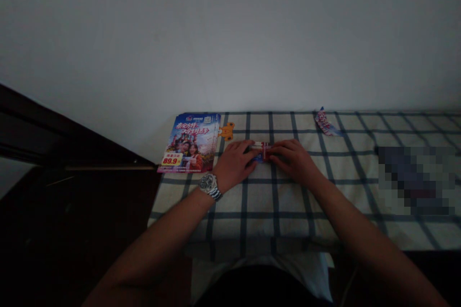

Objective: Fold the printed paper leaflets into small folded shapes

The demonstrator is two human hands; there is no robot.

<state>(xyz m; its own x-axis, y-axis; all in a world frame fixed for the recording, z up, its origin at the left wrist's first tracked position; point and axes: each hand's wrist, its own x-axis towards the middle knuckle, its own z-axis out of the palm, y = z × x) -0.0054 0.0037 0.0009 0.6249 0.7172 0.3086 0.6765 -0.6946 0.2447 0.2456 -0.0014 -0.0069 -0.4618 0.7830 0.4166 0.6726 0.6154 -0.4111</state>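
Note:
A small folded paper flyer [266, 151], red, blue and white, lies on the checked cloth between my hands. My left hand [236, 163], with a metal watch [210, 185] on its wrist, presses its fingers on the flyer's left end. At the right end, the fingers of my right hand [293, 159] pinch the paper. Both hands partly cover it, so its full outline is hidden. Left of my left hand lies a stack of printed flyers [190, 144], the top one showing "89.9". A yellow-orange bear-shaped piece [226, 131] is beside the stack.
A folded or twisted colourful paper piece [326, 123] lies near the wall at the back right. Farther right is a blurred-out dark object [414, 180]. The checked tablecloth [230, 225] covers the table, which meets a plain wall [252, 33]. Dark furniture [54, 134] stands at left.

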